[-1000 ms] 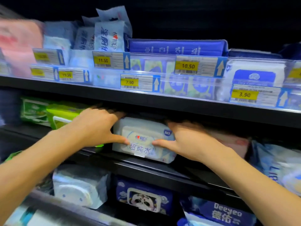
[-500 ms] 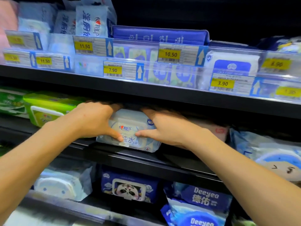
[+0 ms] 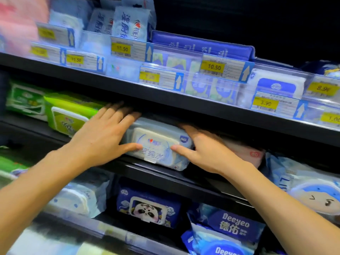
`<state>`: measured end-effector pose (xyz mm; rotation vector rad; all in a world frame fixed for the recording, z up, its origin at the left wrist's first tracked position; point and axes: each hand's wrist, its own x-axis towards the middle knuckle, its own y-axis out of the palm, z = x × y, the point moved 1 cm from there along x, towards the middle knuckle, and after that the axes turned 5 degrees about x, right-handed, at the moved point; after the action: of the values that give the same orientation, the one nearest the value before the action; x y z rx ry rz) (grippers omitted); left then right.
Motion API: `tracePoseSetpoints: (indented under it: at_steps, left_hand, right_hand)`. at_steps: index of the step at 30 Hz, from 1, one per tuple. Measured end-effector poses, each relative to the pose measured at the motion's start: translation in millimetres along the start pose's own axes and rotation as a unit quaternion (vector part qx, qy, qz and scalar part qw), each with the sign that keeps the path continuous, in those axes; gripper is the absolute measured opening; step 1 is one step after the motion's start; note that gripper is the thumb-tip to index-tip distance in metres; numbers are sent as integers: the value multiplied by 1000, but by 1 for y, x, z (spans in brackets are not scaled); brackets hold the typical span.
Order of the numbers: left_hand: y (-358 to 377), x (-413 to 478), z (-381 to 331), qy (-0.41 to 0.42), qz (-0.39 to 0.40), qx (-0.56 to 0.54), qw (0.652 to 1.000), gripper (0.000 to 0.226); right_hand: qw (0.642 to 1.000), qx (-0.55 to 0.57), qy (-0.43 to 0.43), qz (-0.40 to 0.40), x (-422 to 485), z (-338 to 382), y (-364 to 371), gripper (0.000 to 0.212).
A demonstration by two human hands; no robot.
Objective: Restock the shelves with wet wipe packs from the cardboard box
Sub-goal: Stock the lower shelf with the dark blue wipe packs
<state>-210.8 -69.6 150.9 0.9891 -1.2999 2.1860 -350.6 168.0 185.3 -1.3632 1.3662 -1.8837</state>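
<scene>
A pale blue wet wipe pack (image 3: 156,144) with a white lid lies on the middle shelf (image 3: 184,176), under the upper shelf's dark edge. My left hand (image 3: 103,137) holds its left end, fingers spread over the top and thumb on the front face. Gripping the right end is my right hand (image 3: 206,150), whose thumb rests on the front while the fingers reach behind the pack. The cardboard box is out of view.
Green wipe packs (image 3: 66,115) sit left of the pale pack and a pink pack (image 3: 246,153) right of it. The upper shelf (image 3: 165,94) carries blue and white packs behind yellow price tags. Below are a panda pack (image 3: 147,208) and Deeyeo packs (image 3: 230,229).
Both hands have stayed on the pale blue pack. My left fingers have spread further over its top. The view has shifted slightly, so the shelves sit differently in frame.
</scene>
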Motion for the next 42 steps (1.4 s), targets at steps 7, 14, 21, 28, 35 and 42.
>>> tracePoseSetpoints:
  at_steps: [7, 14, 21, 28, 35, 42]
  left_hand:
    - [33, -74, 102, -133, -32, -73, 988, 85]
    - [37, -41, 151, -53, -43, -127, 989, 73]
    - [44, -20, 167, -78, 58, -157, 983, 115]
    - [36, -23, 154, -135, 64, -253, 956, 88]
    - [17, -37, 136, -161, 55, -61, 983, 74]
    - [-2, -72, 90, -203, 2, -90, 975, 73]
  right_hand:
    - [983, -171, -42, -61, 17, 51, -2, 79]
    - [982, -116, -148, 9, 143, 178, 58, 78]
    - [981, -166, -96, -37, 158, 186, 70, 67]
    - [986, -146, -57, -54, 150, 194, 70, 66]
    - [977, -182, -83, -76, 127, 196, 68, 55]
    - [982, -137, -96, -93, 58, 183, 48, 55]
